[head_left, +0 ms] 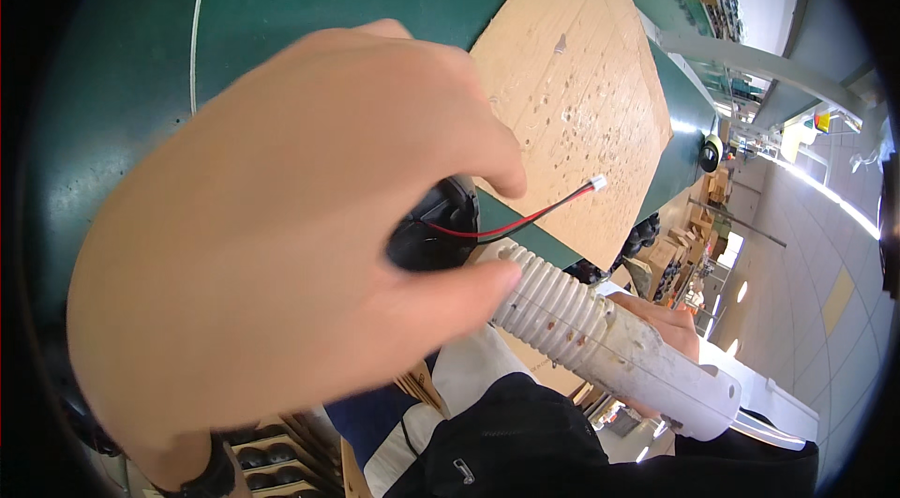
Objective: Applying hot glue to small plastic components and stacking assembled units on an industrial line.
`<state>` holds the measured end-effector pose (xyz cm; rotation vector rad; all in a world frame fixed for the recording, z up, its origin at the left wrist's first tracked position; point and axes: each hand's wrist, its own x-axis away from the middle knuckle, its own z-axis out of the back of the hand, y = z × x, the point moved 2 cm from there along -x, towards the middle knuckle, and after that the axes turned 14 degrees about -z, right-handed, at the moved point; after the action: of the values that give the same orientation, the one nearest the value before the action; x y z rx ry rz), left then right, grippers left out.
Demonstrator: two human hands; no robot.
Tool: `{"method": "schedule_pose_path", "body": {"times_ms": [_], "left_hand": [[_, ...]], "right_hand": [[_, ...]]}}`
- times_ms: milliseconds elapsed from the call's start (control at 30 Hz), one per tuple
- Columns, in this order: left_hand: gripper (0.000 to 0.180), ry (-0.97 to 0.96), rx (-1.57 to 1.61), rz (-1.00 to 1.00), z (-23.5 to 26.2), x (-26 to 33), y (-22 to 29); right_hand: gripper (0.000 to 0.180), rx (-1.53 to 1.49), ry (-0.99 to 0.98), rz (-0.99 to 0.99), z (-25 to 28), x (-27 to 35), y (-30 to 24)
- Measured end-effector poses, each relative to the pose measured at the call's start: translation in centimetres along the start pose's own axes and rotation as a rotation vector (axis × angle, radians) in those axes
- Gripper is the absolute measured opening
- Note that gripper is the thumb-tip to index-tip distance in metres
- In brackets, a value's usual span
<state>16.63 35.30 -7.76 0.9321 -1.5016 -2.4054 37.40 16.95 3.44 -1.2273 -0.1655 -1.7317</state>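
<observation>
Left hand [281, 254], centre frame, grips black round part [433, 231], steadying it; right hand [670, 329], lower right, grasps white ribbed tool [609, 339] aimed at it.

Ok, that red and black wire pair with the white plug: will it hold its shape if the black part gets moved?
Probably not. The wire pair looks thin and sags in a curve, so likely floppy. Its white plug hangs free over the wooden board, so it may swing or snag.
</observation>
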Motion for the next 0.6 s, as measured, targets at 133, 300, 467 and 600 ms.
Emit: {"method": "schedule_pose_path", "body": {"times_ms": [133, 300, 467, 600], "left_hand": [[0.016, -0.161, 0.065, 0.007, 0.0, -3.4, -0.8], [0.007, 0.059, 0.357, 0.395, 0.9, -1.6, -1.5], [0.009, 0.186, 0.328, 0.315, -0.2, -1.6, -1.8], [0.010, 0.367, 0.322, 0.336, -0.8, -0.6, -0.8]], "right_hand": [[0.031, 0.030, 0.048, -0.001, 0.5, -1.1, -0.4], [0.036, -0.126, 0.029, 0.241, -0.1, -2.0, 0.4], [0.037, -0.042, 0.032, 0.167, -0.2, -1.5, -0.7], [0.036, 0.052, 0.079, 0.155, -0.4, -1.7, -1.9]]}}
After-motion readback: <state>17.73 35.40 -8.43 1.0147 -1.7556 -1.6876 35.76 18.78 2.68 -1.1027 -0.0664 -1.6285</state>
